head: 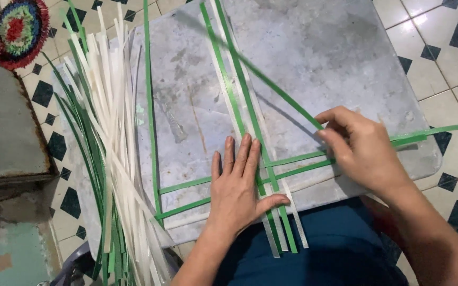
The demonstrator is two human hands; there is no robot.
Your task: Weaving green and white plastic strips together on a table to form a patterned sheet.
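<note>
Left hand (238, 185) lies flat, fingers spread, on crossed green strips (271, 175); right hand (361, 148) pinches one strip; a loose pile of strips (109, 137) crowds the worktop (314, 58) beside them

1. The left hand (238, 182) lies flat, palm down, near the front edge of the surface, fingers (242, 153) straight and close together, pointing away from the person; the thumb is spread out to the right.
2. The left forearm rises from the bottom edge of the view.
3. The right hand (359, 148) sits near the surface's right edge, back up, fingers curled and pinched together toward the left.
4. The right forearm enters from the lower right corner.
</note>
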